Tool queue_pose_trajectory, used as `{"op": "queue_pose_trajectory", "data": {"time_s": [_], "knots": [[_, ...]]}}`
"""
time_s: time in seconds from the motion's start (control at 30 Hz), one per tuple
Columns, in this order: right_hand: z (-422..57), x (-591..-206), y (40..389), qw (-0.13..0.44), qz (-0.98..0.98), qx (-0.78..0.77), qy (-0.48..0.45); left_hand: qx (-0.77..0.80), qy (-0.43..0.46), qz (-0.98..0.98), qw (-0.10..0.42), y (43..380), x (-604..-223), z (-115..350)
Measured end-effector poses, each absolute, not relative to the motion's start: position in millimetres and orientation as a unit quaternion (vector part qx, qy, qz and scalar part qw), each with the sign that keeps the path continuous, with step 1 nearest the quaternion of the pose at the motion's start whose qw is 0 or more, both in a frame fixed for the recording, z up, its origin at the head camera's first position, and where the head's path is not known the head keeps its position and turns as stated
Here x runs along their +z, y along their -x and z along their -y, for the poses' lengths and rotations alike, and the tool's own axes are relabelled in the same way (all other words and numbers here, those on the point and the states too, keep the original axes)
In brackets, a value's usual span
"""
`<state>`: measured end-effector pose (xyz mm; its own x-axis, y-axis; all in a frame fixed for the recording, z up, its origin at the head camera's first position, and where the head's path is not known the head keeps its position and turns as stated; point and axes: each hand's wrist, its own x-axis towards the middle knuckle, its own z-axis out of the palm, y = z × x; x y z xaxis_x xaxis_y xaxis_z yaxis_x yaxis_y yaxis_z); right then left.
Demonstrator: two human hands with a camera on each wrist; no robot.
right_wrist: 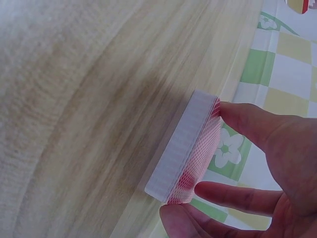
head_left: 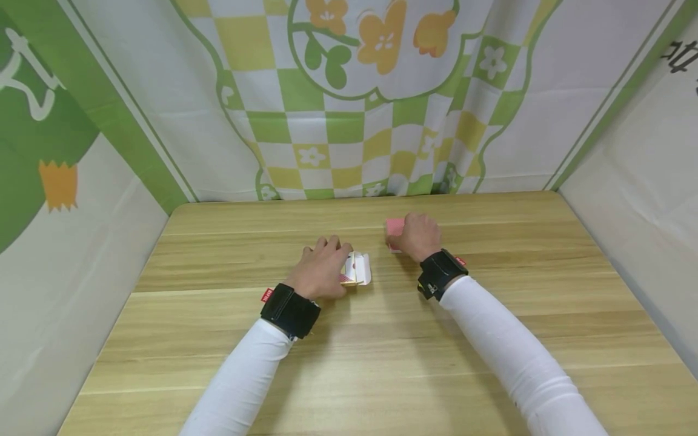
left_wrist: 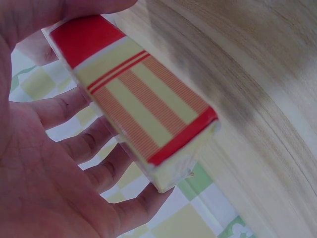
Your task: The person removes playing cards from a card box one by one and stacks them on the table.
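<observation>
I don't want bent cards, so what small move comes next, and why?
Probably ease your right hand, holding the red-and-white patterned rectangular card deck by its edges, towards the red-and-cream striped cardboard box in your left hand: the deck is outside the box, and the white cardboard flap sticks out on the deck's side.

A person wears snug white sleeves [head_left: 240, 381] ending near broad black wrist straps [head_left: 289, 310], each with a small red tag [head_left: 267, 295], the left one printed with pale lettering.
</observation>
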<state>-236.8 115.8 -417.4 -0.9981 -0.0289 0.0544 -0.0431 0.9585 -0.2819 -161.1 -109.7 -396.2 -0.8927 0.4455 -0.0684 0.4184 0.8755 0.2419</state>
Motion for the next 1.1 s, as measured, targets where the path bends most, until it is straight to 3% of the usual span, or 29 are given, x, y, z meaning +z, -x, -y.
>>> {"op": "queue_pose_trajectory", "data": {"time_s": [1.1], "knots": [[-114.2,-418.8,234.9,0.027,0.989,0.144,-0.011,0.117,-0.224,-0.966,0.061,159.6,-396.6,111.0]]}}
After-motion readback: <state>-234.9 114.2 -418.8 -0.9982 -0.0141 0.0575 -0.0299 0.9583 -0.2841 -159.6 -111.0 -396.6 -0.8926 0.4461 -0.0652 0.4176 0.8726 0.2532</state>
